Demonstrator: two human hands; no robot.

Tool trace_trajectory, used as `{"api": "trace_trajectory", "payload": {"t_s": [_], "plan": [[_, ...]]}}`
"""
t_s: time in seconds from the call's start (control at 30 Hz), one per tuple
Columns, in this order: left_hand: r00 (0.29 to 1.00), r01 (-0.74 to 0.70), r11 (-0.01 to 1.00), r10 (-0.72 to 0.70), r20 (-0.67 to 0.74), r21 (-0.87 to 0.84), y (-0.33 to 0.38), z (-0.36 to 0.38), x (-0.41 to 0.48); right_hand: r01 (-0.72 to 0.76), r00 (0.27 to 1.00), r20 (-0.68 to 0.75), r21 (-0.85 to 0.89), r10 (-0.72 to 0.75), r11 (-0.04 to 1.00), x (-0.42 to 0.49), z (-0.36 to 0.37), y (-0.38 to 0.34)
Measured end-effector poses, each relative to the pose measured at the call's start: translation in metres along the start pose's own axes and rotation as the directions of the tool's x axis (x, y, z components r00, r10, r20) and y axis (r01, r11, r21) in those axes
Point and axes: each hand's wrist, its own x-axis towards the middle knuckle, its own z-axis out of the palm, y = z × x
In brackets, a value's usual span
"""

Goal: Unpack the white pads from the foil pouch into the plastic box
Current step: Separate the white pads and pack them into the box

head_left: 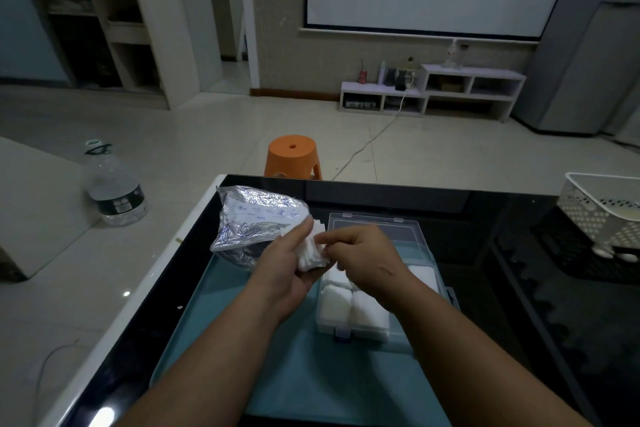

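Nearest me a teal mat (277, 364) lies on the glossy black tabletop (502, 305), and on its right part stands the plastic box (346, 331), open, with pads already packed in the near compartments and another in the right one. My two forearms come in over the mat and meet just above the box's left edge. The left hand (284, 267) has its fingers curled round a bundle of white pads (311, 251), which stands on edge in the palm and leans away from me, its flat faces turned left and right. The right hand (363, 253) is directly over the box, thumb and forefinger closed narrowly on the bundle's upper right edge, as if peeling off the outermost pad; how many pads the pinch takes I cannot tell. As I judge it, the coming move turns on this: the box lies below and to the near right of the bundle, so the right hand is the nearer one to carry pads down. The foil pouch (256, 222) rises crumpled just beyond and left of the left hand, touching it; whether that hand also grips it is hidden. Farther off the box's clear lid (374, 229) lies open, a white basket (602, 208) stands at the far right, and an orange stool (294, 156) is on the floor beyond the tabletop.
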Motion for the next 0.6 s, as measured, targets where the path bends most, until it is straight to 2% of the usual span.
{"api": "trace_trajectory", "payload": {"t_s": [0.07,0.17,0.3,0.37,0.47,0.6], "plan": [[1.000,-0.011,1.000,0.011,0.013,0.023,-0.001,-0.003,0.000,0.026,0.999,0.028,-0.092,-0.024,0.995,0.000,-0.001,0.000],[0.999,-0.015,0.998,0.017,-0.041,0.054,-0.002,-0.005,0.002,0.025,0.999,0.030,-0.098,-0.023,0.995,-0.001,-0.001,-0.001],[0.999,-0.003,0.998,0.005,-0.040,0.064,-0.001,-0.002,0.001,0.110,0.981,-0.148,-0.096,-0.123,0.989,0.001,-0.006,-0.001],[0.999,-0.003,0.996,0.006,-0.034,0.089,-0.002,-0.001,0.000,0.178,0.977,-0.074,-0.227,-0.199,0.958,0.001,-0.008,0.000],[1.000,0.002,0.989,-0.003,0.008,0.145,-0.003,0.002,-0.004,0.221,0.975,0.120,-0.484,-0.186,0.846,0.001,-0.005,0.003],[0.994,0.001,0.966,-0.028,0.102,0.259,-0.005,0.003,-0.010,0.259,0.966,0.163,-0.597,-0.201,0.760,0.001,-0.005,0.007]]}}
